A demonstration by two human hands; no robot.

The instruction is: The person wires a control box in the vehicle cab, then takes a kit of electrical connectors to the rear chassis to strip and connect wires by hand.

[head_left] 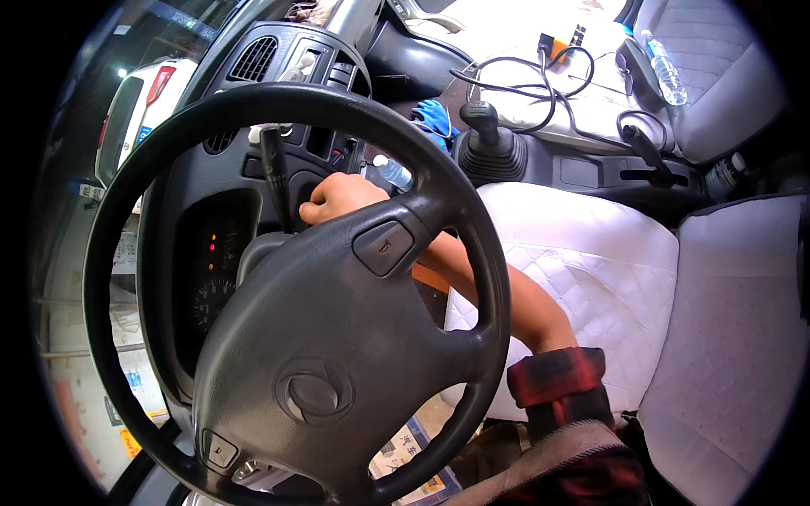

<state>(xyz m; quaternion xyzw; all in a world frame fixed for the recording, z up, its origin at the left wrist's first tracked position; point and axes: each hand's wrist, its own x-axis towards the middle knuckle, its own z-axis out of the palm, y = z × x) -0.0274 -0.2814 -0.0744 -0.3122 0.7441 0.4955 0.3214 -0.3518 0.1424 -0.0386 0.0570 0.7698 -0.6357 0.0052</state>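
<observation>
My right hand (342, 198) reaches behind the black steering wheel (314, 291), next to the steering column. Its fingers are curled closed, thumb toward the column; whatever they grip is hidden. The bare forearm passes behind the wheel rim, with a red and black plaid cuff (557, 377) rolled near the elbow. Close to the knuckles, a black stalk (274, 173) points up from the column. Several small red and orange lamps glow on the instrument cluster (211, 253). My left hand is out of view.
A gear lever (483, 122) and handbrake (645, 152) stand between the pale seats. A black cable (553, 97) lies looped over the far seat. Blue gloves (434, 118) and a water bottle (393, 172) are beyond my hand. Another bottle (665, 72) rests on the far seat.
</observation>
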